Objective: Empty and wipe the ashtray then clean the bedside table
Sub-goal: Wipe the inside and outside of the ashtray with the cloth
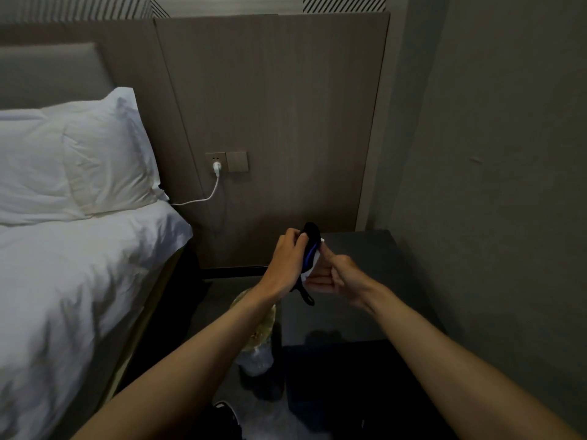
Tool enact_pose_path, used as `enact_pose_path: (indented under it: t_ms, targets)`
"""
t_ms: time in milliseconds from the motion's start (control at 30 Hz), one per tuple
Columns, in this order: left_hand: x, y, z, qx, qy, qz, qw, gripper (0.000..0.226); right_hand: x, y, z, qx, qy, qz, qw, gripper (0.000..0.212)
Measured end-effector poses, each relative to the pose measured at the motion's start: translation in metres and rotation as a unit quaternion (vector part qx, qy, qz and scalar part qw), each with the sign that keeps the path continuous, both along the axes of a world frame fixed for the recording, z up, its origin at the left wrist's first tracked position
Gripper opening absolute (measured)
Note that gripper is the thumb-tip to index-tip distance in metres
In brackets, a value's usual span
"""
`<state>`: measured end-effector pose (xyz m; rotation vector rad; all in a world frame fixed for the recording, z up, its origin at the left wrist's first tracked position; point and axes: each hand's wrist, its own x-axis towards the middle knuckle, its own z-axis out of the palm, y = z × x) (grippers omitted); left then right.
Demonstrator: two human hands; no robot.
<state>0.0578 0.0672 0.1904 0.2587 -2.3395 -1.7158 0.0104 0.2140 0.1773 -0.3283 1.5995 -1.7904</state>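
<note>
My left hand (287,265) grips a dark round ashtray (310,236), holding it tilted on edge above the dark bedside table (359,249). My right hand (330,274) presses a white tissue (313,265) against the ashtray's inner face, thumb up along it. A blue edge shows where the tissue meets the ashtray. The ashtray's lower rim (306,296) sticks out below both hands. Below my left forearm stands a bin lined with a clear bag (259,338), on the floor between bed and table.
A bed with white duvet (79,296) and pillow (79,160) fills the left. A white charger and cable (216,173) hang from the wall socket behind. A grey wall (492,185) closes the right side. A dark shoe (227,417) is on the floor.
</note>
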Motion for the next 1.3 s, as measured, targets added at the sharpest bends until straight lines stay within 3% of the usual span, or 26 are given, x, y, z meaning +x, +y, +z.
enact_pose_path:
  t_ms: [133,267,367,433,500,667,767,867,1000,1167,1300]
  targets:
    - [0.011,-0.002,-0.005,-0.05,0.095,-0.046,0.993,0.031,0.004,0.004,0.004,-0.031,-0.091,0.025,0.995,0.073]
    - [0.017,-0.004,-0.002,-0.158,0.183,-0.076,0.967,0.041,0.007,0.006,0.004,-0.096,-0.192,0.042,0.976,0.07]
    - [0.018,-0.01,0.003,-0.249,0.238,-0.097,0.934,0.04,0.01,0.002,0.005,-0.103,-0.211,0.057,0.97,0.064]
    - [0.019,-0.009,0.004,-0.228,0.248,-0.085,0.938,0.032,0.01,0.001,0.005,-0.109,-0.209,0.072,0.969,0.071]
    - [0.019,-0.006,0.003,-0.192,0.231,-0.066,0.951,0.023,0.011,-0.001,0.005,-0.119,-0.203,0.076,0.969,0.073]
    - [0.015,-0.009,0.002,-0.127,0.137,-0.069,0.98,0.013,0.013,-0.001,0.003,-0.086,-0.165,0.026,0.982,0.047]
    - [0.01,-0.009,0.004,-0.122,0.08,-0.064,0.987,0.016,0.013,-0.006,0.003,-0.053,-0.106,0.03,0.993,0.026]
    - [0.004,-0.012,0.012,-0.127,0.036,-0.061,0.989,0.029,0.012,-0.01,0.002,-0.056,-0.056,0.007,0.997,0.031]
    - [0.002,-0.016,0.019,-0.032,-0.016,-0.055,0.998,0.023,0.008,-0.01,0.0,-0.017,0.047,-0.02,0.999,0.018]
    - [-0.001,-0.018,0.019,0.018,-0.082,-0.015,0.996,0.032,0.011,-0.011,0.001,0.002,0.177,-0.053,0.983,0.048]
    - [0.0,-0.019,0.02,0.063,-0.128,-0.015,0.99,0.07,0.004,-0.01,0.001,0.029,0.244,-0.045,0.968,0.086]
